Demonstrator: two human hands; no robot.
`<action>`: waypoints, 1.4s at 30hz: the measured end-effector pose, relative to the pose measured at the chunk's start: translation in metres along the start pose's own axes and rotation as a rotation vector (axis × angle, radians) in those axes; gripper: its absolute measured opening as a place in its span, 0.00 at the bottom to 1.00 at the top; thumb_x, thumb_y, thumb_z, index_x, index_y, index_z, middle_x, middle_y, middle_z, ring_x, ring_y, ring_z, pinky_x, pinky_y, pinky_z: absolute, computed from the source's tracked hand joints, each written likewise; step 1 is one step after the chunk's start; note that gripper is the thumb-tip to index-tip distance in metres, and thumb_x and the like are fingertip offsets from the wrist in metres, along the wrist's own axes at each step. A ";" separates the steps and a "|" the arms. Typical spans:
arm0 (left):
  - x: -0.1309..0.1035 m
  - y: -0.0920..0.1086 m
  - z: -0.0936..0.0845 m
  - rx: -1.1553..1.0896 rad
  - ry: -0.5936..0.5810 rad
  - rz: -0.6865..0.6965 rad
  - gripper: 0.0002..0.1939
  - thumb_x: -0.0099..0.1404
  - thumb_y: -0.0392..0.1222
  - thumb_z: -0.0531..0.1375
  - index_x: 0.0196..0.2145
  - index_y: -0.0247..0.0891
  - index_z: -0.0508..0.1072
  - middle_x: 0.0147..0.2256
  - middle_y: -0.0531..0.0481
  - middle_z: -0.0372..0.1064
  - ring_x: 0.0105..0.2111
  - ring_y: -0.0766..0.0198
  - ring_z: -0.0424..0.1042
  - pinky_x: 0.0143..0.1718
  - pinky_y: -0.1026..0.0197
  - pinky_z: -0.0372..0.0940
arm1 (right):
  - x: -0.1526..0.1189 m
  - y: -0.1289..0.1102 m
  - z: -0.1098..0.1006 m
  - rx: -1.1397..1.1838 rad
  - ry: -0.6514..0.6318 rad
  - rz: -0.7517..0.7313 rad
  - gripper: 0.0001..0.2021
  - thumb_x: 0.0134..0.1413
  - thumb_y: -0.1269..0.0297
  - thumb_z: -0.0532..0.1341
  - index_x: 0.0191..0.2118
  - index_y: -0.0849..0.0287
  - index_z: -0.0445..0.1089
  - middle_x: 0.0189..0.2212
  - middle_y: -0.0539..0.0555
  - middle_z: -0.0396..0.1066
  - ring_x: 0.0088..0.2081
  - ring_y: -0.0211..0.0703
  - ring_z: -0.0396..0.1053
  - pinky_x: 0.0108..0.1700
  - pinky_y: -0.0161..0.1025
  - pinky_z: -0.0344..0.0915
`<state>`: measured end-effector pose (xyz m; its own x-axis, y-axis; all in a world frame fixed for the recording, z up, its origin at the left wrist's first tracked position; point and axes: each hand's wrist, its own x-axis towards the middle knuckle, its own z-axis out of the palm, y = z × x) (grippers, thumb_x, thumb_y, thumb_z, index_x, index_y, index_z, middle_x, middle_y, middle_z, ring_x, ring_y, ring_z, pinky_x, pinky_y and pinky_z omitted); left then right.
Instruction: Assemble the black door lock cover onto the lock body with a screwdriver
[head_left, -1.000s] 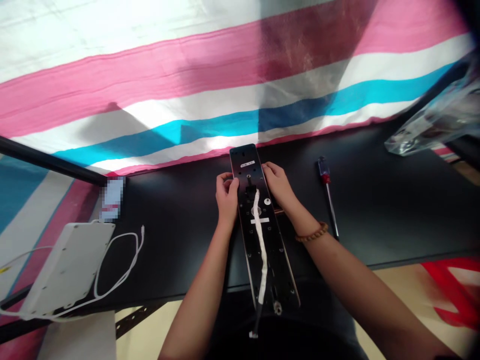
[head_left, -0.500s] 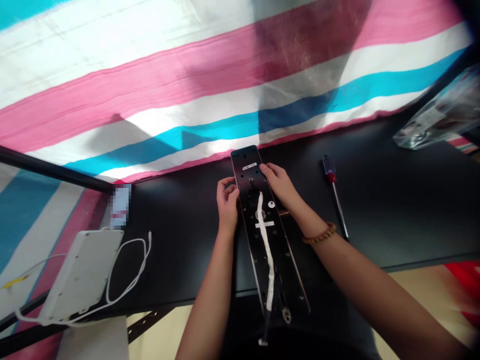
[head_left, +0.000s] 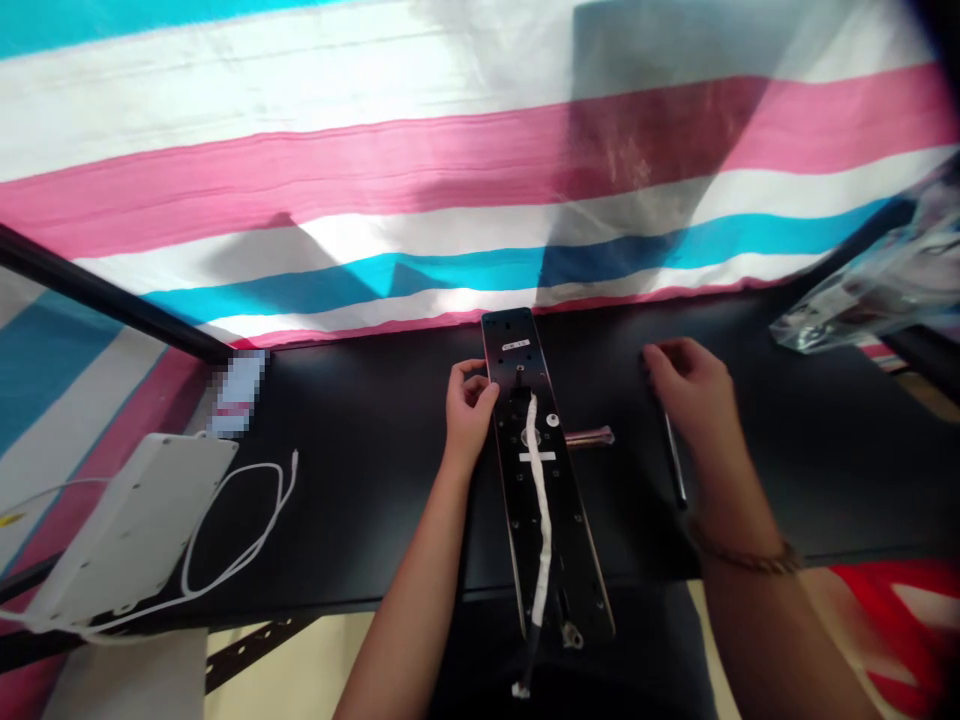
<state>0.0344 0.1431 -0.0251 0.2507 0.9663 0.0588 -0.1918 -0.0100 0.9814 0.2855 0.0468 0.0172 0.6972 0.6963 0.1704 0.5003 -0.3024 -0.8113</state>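
A long black door lock panel (head_left: pixel 561 520) lies back side up, its near end jutting past the table's front edge. A white-wrapped cable (head_left: pixel 544 520) runs down its middle to a small plug, and a lever handle (head_left: pixel 592 437) sticks out on its right. My left hand (head_left: pixel 470 410) grips the panel's left edge between thumb and fingers. Off to the right, my right hand (head_left: pixel 694 395) is closed over the handle end of a screwdriver (head_left: pixel 674 455). Only the metal shaft shows, pointing toward me; the screwdriver's handle is hidden by the hand.
On the left sits a white box (head_left: pixel 154 525) with a looped white cable (head_left: pixel 281 500), and behind it a blurred-out item (head_left: pixel 240 395). A clear plastic bag (head_left: pixel 847 300) lies at the back right. Striped cloth (head_left: pixel 450 170) hangs behind the black table (head_left: pixel 360 480).
My right hand has let go of the panel's right edge and moved right onto the screwdriver. My left hand keeps its hold on the panel. The view has shifted slightly.
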 end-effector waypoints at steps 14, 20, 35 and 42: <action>-0.001 -0.001 0.001 -0.027 -0.016 0.014 0.15 0.61 0.38 0.62 0.46 0.41 0.68 0.26 0.58 0.66 0.24 0.69 0.65 0.27 0.67 0.59 | -0.049 -0.006 -0.032 0.244 -0.534 0.215 0.18 0.58 0.44 0.62 0.33 0.56 0.70 0.16 0.43 0.59 0.15 0.33 0.53 0.18 0.33 0.46; -0.001 -0.006 -0.001 -0.008 -0.012 0.033 0.15 0.61 0.39 0.63 0.47 0.41 0.68 0.26 0.59 0.66 0.22 0.70 0.64 0.27 0.67 0.59 | -0.093 -0.084 0.011 0.493 -0.241 -0.183 0.09 0.63 0.53 0.61 0.38 0.53 0.68 0.26 0.49 0.73 0.22 0.40 0.71 0.25 0.37 0.68; -0.005 -0.003 -0.002 0.058 -0.006 0.043 0.15 0.63 0.40 0.62 0.48 0.41 0.69 0.29 0.57 0.70 0.27 0.67 0.69 0.30 0.66 0.63 | -0.100 -0.079 0.035 0.209 -0.209 -0.453 0.05 0.66 0.60 0.58 0.41 0.52 0.69 0.27 0.49 0.75 0.27 0.43 0.75 0.31 0.39 0.71; -0.005 0.017 -0.002 0.149 0.037 0.051 0.20 0.65 0.40 0.62 0.54 0.41 0.70 0.50 0.43 0.73 0.36 0.62 0.75 0.38 0.59 0.69 | -0.105 -0.079 0.035 0.342 -0.132 -0.391 0.06 0.66 0.58 0.58 0.41 0.51 0.69 0.28 0.51 0.75 0.27 0.45 0.76 0.30 0.41 0.72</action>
<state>0.0278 0.1391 -0.0096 0.2081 0.9724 0.1056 -0.0597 -0.0952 0.9937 0.1548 0.0205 0.0443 0.4107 0.7972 0.4425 0.4984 0.2101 -0.8411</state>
